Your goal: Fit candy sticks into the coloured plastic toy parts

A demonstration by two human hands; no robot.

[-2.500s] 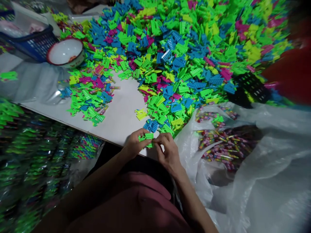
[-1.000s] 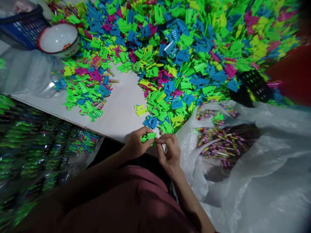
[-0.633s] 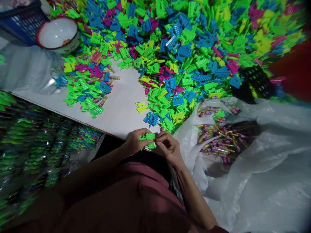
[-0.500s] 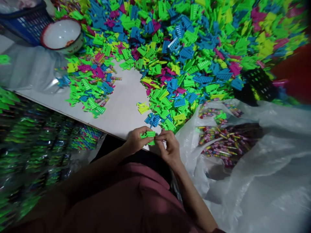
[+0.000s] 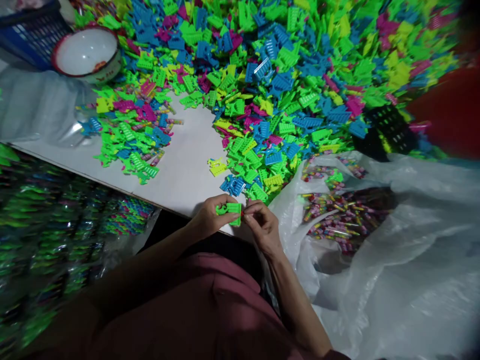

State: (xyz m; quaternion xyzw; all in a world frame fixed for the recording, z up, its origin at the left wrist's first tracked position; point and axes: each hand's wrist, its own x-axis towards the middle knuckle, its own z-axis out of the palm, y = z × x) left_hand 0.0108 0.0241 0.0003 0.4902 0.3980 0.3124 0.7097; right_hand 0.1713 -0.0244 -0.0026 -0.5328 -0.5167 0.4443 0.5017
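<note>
My left hand (image 5: 207,218) is closed on a bright green slotted plastic toy piece (image 5: 234,208), thumb across its front, just over the near edge of the white tabletop (image 5: 180,185). At the right end of that piece, the fingertips of my right hand (image 5: 265,229) pinch a small red-tipped piece (image 5: 242,213); most of it is hidden by the fingers. Just beyond my hands lie a blue toy piece (image 5: 233,185) and a yellow one (image 5: 217,167).
A large heap of green, blue, pink and yellow toy pieces (image 5: 277,85) covers the back. To the left are a smaller pile (image 5: 131,132), an enamel bowl (image 5: 88,52) and a blue basket (image 5: 32,37). A plastic bag (image 5: 378,295) at right holds small patterned sticks (image 5: 337,220).
My right fingertips have shifted slightly right, and a red tip now shows between them and the green piece. The green piece shows more of its slotted face. The camera view has shifted a little.
</note>
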